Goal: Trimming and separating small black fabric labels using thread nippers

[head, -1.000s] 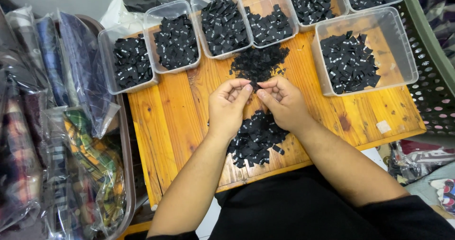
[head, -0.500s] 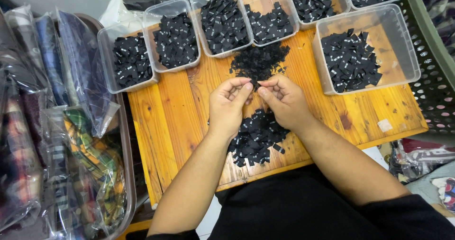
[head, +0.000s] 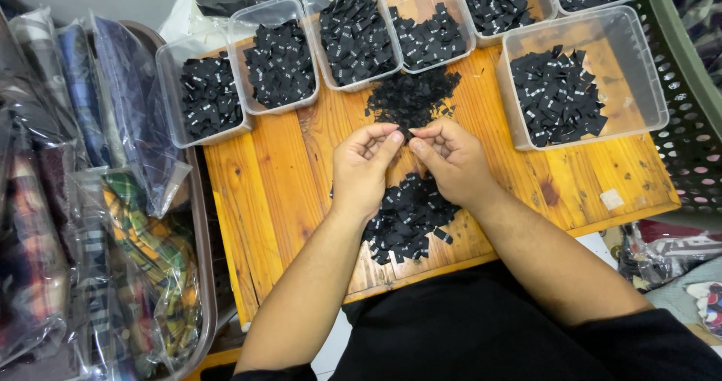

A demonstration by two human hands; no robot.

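Note:
My left hand (head: 362, 168) and my right hand (head: 447, 160) meet fingertip to fingertip over the middle of a small wooden table (head: 265, 187). Their fingers pinch at small black fabric labels at the near edge of a far pile (head: 413, 95); what exactly sits between the fingertips is too small to tell. A second pile of black labels (head: 406, 217) lies under my wrists, close to the table's near edge. Both forearms reach in from the bottom of the view.
Several clear plastic tubs of black labels line the table's far side (head: 280, 63), with a bigger tub (head: 583, 76) at the right. Bagged patterned fabrics (head: 90, 223) fill a bin at the left. A dark perforated crate (head: 696, 125) stands at the right.
My hands stay in the same spot over the table; only the fingertips shift slightly against each other. The piles and tubs have not moved.

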